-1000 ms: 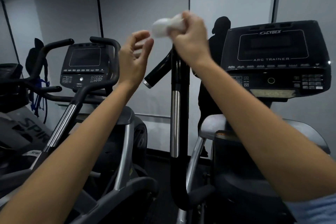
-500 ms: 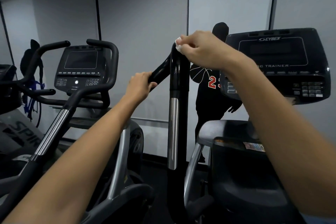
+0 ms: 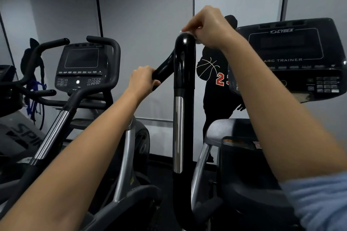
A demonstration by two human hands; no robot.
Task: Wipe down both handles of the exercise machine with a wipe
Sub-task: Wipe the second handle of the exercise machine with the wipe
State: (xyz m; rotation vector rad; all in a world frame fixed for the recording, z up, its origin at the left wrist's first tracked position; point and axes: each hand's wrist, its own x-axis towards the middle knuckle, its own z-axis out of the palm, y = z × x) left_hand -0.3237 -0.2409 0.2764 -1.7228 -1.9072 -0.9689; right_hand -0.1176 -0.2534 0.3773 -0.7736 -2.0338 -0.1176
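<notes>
A glossy black upright handle [image 3: 183, 65] of the exercise machine rises in the middle, with a chrome strip lower down. A short black side grip [image 3: 165, 68] branches off to its left. My left hand [image 3: 142, 80] is closed around the end of that side grip. My right hand [image 3: 210, 26] sits on the rounded top of the upright handle, pressing a white wipe [image 3: 195, 38] there. Only a small sliver of the wipe shows under my fingers. The machine's black console [image 3: 293, 58] is at the right.
A second exercise machine with its own console [image 3: 82, 65] and curved handlebars [image 3: 105, 43] stands to the left. A mirrored wall behind reflects a person in a dark shirt [image 3: 216, 80]. A dark bag [image 3: 32, 58] hangs at far left.
My right hand has come down from above with the wipe onto the handle's top. My left hand dropped from the air and closed on the side grip.
</notes>
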